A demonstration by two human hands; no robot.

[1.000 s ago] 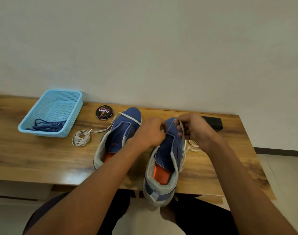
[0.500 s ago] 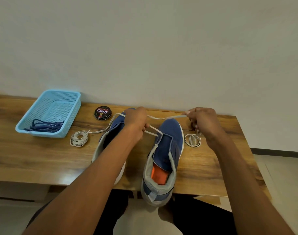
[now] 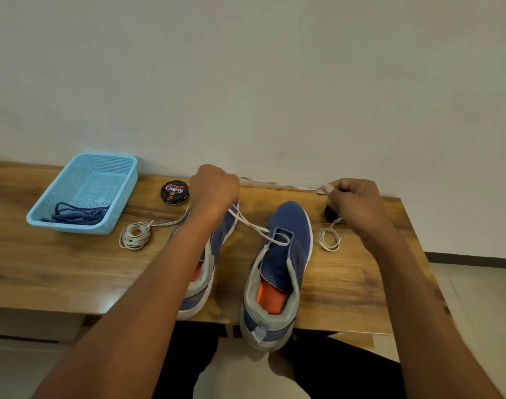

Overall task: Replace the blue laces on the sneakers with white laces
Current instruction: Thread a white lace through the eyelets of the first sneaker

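1. Near the table's front edge: right sneaker, heel overhanging, white lace through its front eyelets.
2. Left hand, right hand: each pinching a lace end, stretched apart.
3. Back-left corner: basket holding blue laces.

Scene is evenly lit w/ soft, diffuse light; no hard source is seen. A pale sheen is caught on the bench near its front left edge, approx. where the wood looks washed out. Soft, short shadows are cast under the basket and beside the right sneaker. The wall is rendered flat grey-white w/ faint mottling. Wide-angle distortion is evident: the bench's back edge is bowed and forearms are stretched toward the bottom corners. Slight motion blur is seen on the white lace along the back edge. The tin label stays legible.
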